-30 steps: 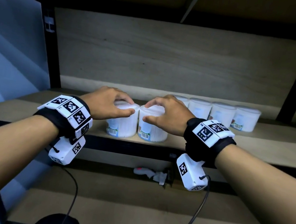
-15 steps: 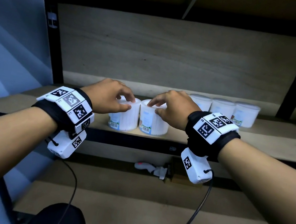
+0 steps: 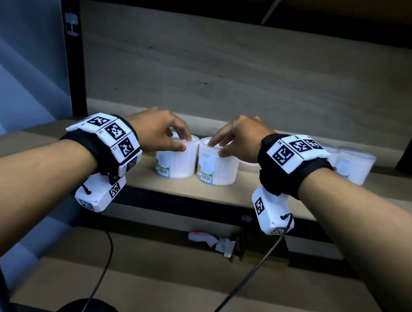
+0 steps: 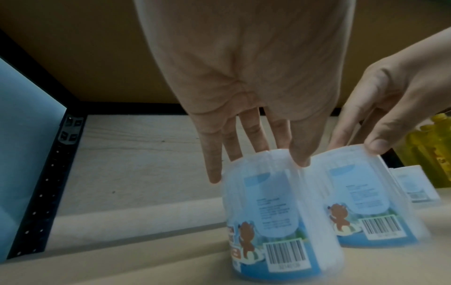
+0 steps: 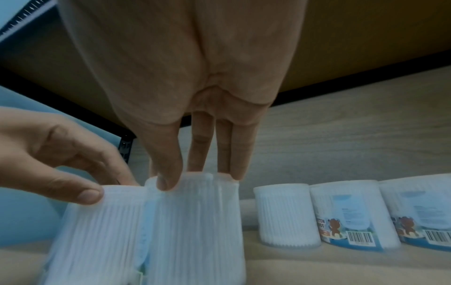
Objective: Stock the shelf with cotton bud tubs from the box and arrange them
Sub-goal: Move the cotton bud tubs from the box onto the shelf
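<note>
Two clear cotton bud tubs with blue labels stand side by side, touching, on the wooden shelf. My left hand grips the left tub by its lid, thumb on the front rim and fingers over the top. In the same way my right hand holds the right tub. In the left wrist view the left tub and the right tub are blurred. The right wrist view shows the right tub under my fingers.
Several more tubs stand in a row along the back at the right, partly hidden by my right wrist in the head view. Black uprights frame the shelf. A blue panel closes the left side. The lower shelf holds a small white object.
Both hands have moved the two tubs from the shelf's front edge further back, still side by side. My grip has shifted up to the lids.
</note>
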Demonstrator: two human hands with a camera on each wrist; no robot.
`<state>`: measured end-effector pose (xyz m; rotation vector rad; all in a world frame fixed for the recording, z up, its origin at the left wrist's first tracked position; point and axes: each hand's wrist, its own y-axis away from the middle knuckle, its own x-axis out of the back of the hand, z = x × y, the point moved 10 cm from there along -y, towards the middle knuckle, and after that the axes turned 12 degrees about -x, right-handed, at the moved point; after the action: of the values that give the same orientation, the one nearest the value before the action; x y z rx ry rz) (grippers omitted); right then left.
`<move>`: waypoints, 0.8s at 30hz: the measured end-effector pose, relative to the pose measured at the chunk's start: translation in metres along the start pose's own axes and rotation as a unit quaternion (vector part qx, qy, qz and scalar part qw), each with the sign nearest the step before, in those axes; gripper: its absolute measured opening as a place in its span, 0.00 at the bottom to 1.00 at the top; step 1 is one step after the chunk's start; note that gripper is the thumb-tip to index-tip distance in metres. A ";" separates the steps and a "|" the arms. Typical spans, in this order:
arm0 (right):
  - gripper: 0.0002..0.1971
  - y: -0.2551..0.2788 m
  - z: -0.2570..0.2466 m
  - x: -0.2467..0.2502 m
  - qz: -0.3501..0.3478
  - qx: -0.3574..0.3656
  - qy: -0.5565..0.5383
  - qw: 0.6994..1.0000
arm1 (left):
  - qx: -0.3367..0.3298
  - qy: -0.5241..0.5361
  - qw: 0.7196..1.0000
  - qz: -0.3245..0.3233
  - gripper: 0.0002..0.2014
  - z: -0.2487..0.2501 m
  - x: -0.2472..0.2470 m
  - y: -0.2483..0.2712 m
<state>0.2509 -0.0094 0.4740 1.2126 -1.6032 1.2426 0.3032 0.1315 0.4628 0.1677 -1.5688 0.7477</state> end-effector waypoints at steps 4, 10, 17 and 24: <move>0.15 -0.020 0.002 -0.002 -0.008 -0.003 -0.004 1.000 | 0.007 0.003 1.000 -0.007 0.11 -0.012 -0.004 -0.012; 0.16 -0.050 0.004 -0.010 -0.015 0.000 0.012 1.000 | 0.021 0.004 1.000 0.006 0.12 -0.034 -0.010 -0.033; 0.16 -0.081 0.010 -0.017 -0.040 0.006 0.033 0.999 | 0.045 0.018 0.999 0.018 0.12 -0.060 -0.018 -0.059; 0.17 -0.104 0.019 -0.021 -0.051 -0.001 0.017 0.999 | 0.075 0.031 0.997 0.016 0.12 -0.081 -0.026 -0.078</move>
<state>0.3571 -0.0313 0.4757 1.2496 -1.4993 1.1905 0.4161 0.1074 0.4628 0.2271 -1.4589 0.8891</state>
